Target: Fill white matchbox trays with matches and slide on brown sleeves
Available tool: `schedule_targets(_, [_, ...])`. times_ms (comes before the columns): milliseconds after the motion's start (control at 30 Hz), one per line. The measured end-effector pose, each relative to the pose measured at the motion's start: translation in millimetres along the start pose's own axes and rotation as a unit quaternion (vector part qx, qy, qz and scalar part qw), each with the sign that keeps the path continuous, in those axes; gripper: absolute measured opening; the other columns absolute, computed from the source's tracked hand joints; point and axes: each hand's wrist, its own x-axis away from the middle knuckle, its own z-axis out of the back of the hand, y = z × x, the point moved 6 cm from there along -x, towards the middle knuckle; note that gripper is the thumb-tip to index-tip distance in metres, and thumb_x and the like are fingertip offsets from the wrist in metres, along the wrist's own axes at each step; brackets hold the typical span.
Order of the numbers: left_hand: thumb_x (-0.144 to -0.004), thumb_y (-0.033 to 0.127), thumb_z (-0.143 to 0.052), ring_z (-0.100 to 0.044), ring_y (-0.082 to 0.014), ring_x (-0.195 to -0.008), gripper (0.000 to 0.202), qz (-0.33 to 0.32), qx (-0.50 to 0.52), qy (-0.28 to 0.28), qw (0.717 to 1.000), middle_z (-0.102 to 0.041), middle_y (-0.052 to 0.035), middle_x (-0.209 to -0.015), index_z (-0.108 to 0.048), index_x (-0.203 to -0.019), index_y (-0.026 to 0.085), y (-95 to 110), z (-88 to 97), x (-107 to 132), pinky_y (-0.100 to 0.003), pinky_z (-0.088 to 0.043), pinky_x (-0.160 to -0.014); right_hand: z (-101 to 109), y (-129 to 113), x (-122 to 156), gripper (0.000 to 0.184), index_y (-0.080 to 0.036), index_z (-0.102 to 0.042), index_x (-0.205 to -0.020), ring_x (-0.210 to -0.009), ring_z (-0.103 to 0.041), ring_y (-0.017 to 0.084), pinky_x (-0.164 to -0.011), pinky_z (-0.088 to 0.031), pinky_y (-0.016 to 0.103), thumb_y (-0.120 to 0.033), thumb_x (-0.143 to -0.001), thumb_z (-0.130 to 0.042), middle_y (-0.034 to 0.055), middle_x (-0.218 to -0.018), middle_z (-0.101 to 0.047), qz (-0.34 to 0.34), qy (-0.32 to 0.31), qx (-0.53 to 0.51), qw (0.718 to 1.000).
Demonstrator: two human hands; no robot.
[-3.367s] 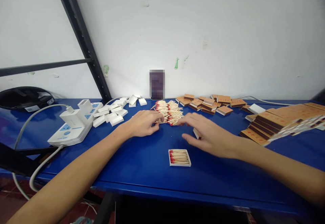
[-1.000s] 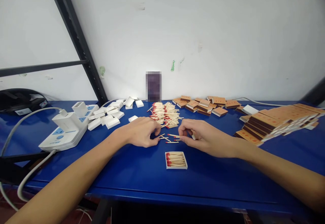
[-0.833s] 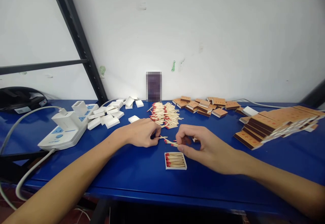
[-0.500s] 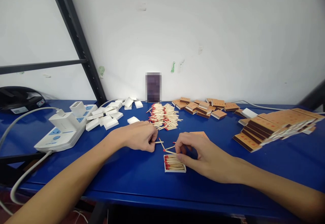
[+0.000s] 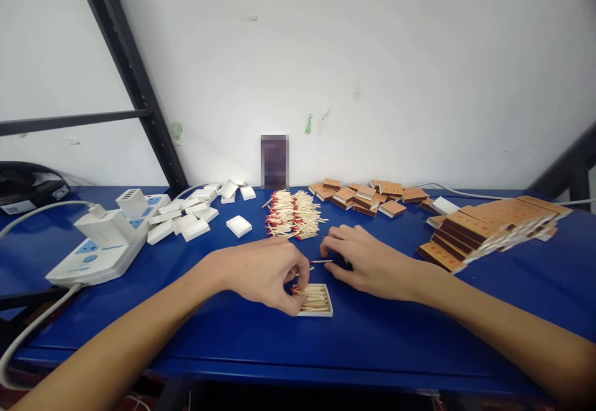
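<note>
My left hand [image 5: 267,272] is at the left end of a small white matchbox tray [image 5: 331,305]. Its thumb and index finger close around the red heads at that end, where the fingers partly hide what they grip. Wooden matches [image 5: 317,298] lie side by side in the tray. Behind the tray, my right hand [image 5: 361,262] hovers low with thumb and fingers apart, holding nothing. A loose match [image 5: 321,261] lies at its fingertips, and another is partly hidden near my left fingers.
A heap of matches [image 5: 298,215] lies farther back on the blue table [image 5: 261,343]. White trays [image 5: 195,228] are piled left, beside a power strip [image 5: 112,256]. Orange matchbox sleeves [image 5: 365,200] are scattered back right, with stacked matchboxes [image 5: 484,228] farther right.
My left hand has moved right and down, from beside the loose matches to the tray. My right hand has lifted back from the tray's edge, its fingers spreading. The view has shifted slightly.
</note>
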Motion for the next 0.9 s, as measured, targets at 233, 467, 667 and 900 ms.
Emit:
schedule_targets(233, [-0.075,0.023,-0.057,-0.037,-0.0093,-0.050,0.015,0.020,-0.035,0.090,0.995,-0.040,0.0067,-0.057,-0.063,-0.087,0.018,-34,23.3,3,-0.023,-0.028,-0.051,3,-14,-3,0.021,-0.019,-0.054,-0.090,-0.082,-0.049,0.019,-0.077,-0.034,0.036,-0.026,-0.101,-0.038,0.0044,-0.092,-0.058,0.028,0.013,-0.006,0.999])
schedule_targets(467, [-0.086,0.029,-0.057,-0.038,-0.0103,-0.049,0.014,0.005,-0.022,0.025,0.999,-0.040,0.0064,-0.056,-0.064,-0.093,0.020,-42,7.8,-2,-0.024,-0.028,-0.050,-7,-28,-10,0.022,-0.020,-0.053,-0.089,-0.080,-0.048,0.018,-0.076,-0.034,0.035,-0.025,-0.101,-0.035,0.0031,-0.090,-0.057,0.067,-0.031,-0.013,0.997])
schedule_targets(667, [-0.087,0.025,-0.053,-0.046,-0.0113,-0.056,0.012,0.002,-0.041,0.029,0.999,-0.057,0.0025,-0.067,-0.064,-0.089,0.019,-36,7.4,-2,-0.024,-0.032,-0.055,-3,-19,-5,0.022,-0.020,-0.052,-0.087,-0.075,-0.044,0.018,-0.074,-0.035,0.035,-0.027,-0.100,-0.035,0.0030,-0.086,-0.054,0.054,-0.022,-0.024,0.998])
schedule_targets(900, [-0.092,0.038,-0.049,-0.050,-0.0148,-0.062,0.024,0.065,-0.190,0.102,0.974,-0.060,-0.0004,-0.070,-0.059,-0.081,0.019,-46,23.1,2,-0.027,-0.027,-0.058,21,-34,11,0.006,-0.021,-0.051,-0.086,-0.076,-0.046,0.015,-0.067,-0.035,0.030,-0.017,-0.090,-0.051,0.0010,-0.086,-0.055,0.067,0.024,-0.133,0.989])
